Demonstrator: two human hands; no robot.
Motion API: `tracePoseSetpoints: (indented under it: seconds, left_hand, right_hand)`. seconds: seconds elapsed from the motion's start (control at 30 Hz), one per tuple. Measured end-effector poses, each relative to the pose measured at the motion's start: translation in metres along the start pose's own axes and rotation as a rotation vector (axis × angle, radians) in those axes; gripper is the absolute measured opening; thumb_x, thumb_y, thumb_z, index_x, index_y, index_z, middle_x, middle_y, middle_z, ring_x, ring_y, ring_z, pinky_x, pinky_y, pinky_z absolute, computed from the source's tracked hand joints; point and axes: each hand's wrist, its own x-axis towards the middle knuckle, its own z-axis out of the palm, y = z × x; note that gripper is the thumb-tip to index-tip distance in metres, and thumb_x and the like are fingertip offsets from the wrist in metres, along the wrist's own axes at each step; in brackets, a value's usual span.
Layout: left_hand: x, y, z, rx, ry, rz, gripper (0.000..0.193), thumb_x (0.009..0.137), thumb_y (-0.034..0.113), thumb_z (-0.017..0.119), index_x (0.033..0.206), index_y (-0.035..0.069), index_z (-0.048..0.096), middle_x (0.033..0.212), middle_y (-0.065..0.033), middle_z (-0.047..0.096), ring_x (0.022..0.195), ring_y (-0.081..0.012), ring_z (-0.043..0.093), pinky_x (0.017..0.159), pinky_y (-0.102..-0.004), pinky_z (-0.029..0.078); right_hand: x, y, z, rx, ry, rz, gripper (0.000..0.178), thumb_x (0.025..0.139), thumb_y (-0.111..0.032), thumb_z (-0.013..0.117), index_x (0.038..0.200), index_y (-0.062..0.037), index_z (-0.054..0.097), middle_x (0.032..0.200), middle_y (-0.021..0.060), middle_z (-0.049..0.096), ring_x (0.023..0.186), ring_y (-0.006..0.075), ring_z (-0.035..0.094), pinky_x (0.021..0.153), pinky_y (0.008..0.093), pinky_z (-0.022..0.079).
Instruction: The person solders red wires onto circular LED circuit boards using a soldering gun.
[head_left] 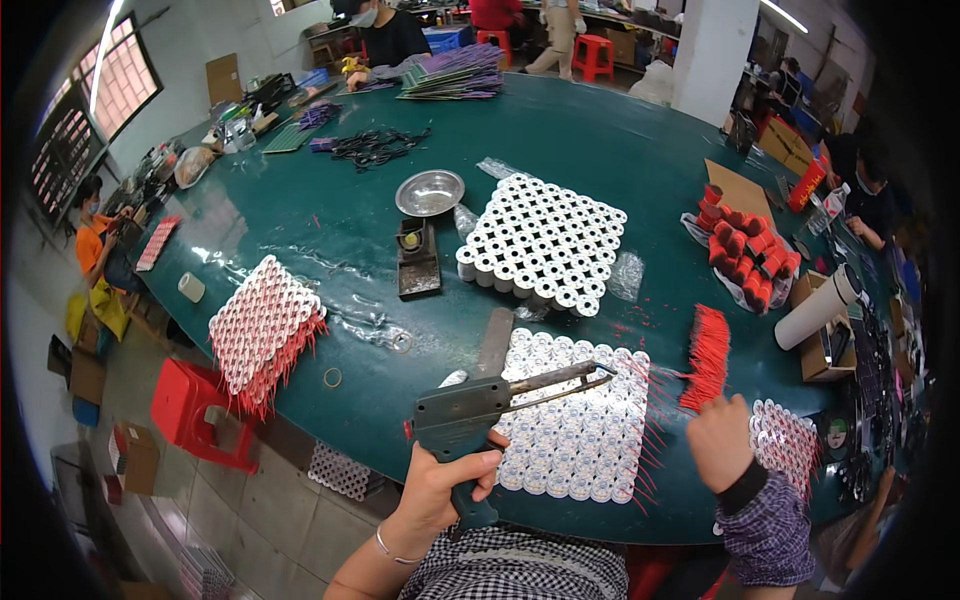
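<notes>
My left hand (455, 480) is wrapped round the grip of a dark green soldering gun (462, 412). The gun's metal tip points right, over a sheet of joined round white circuit boards (570, 450) lying in front of me. Thin red wires stick out along the sheet's right edge. My right hand (722, 442) is closed at the lower end of a bundle of short red wires (707, 350); whatever its fingers hold is hidden. Beyond the sheet sits a stack of white round-lobed board sheets (545, 240).
A metal bowl (430, 192) and a small dark tray (418, 262) stand left of the stack. Wired board sheets lie at far left (265, 325) and right (783, 440). Red wire bundles (748, 250), a white bottle (818, 306) and an open carton (828, 350) stand right.
</notes>
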Motion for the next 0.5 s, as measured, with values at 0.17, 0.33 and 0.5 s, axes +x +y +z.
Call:
tracePoseSetpoints:
  seconds: [0.17,0.33,0.5]
  left_hand:
    - [-0.013,-0.003,-0.013,-0.024,-0.049,-0.018,0.022,0.082,-0.003,0.071,0.102,-0.01,0.065,0.071,-0.0106,0.062,0.052,-0.0135,0.054,0.045,-0.026,0.041]
    - [-0.022,-0.005,-0.02,-0.029,-0.007,-0.048,0.029,0.082,-0.006,0.07,0.11,-0.01,0.063,0.084,-0.0147,0.066,0.053,-0.0149,0.055,0.045,-0.027,0.044]
    - [-0.034,-0.021,-0.033,-0.011,-0.004,-0.134,0.039,0.081,-0.01,0.067,0.119,-0.008,0.059,0.101,-0.0194,0.067,0.054,-0.0165,0.056,0.046,-0.0274,0.046]
  right_hand:
    - [-0.004,-0.029,0.048,-0.074,-0.028,-0.051,0.011,0.074,-0.015,0.066,0.064,-0.0126,0.071,0.075,0.0072,0.066,0.082,0.0246,0.063,0.072,0.039,0.043]
    - [-0.015,-0.017,0.03,0.121,0.031,0.048,0.009,0.077,-0.011,0.064,0.077,-0.0077,0.072,0.082,0.0105,0.066,0.081,0.0269,0.063,0.068,0.0394,0.046]
    - [-0.026,-0.038,0.004,0.687,0.321,0.252,0.014,0.082,0.001,0.065,0.095,-0.0003,0.07,0.09,0.0126,0.065,0.079,0.0312,0.065,0.067,0.04,0.051]
